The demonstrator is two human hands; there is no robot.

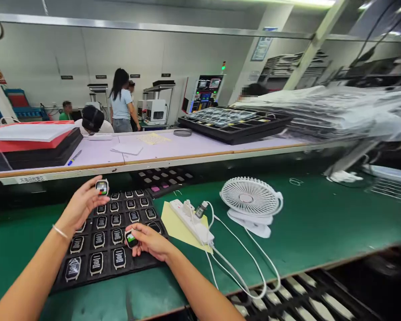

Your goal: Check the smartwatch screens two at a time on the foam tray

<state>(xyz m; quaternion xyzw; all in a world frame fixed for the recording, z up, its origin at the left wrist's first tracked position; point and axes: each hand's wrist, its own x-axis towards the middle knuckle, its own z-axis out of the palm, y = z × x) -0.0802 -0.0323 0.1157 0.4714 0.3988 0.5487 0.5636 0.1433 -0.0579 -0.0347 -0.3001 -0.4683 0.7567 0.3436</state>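
Between the fingers of my left hand (85,203) is a smartwatch without a strap (102,187), its screen lit with a colour picture. It is held above the far left part of a black compartment tray (93,277). My right hand (150,240) grips a second smartwatch (131,238) over the tray's right side, and this one shows a green and white screen. Rows of similar watch bodies (99,240) lie face up in the tray's compartments, many with white text on dark screens. My right hand and wrist hide some of the compartments.
Right of the tray, a white power strip (194,223) lies on yellow paper (169,223), with cables trailing forward. A white fan (247,198) stands beyond it. A raised shelf (167,149) crosses behind, bearing black trays (234,133). Several people are in the background.
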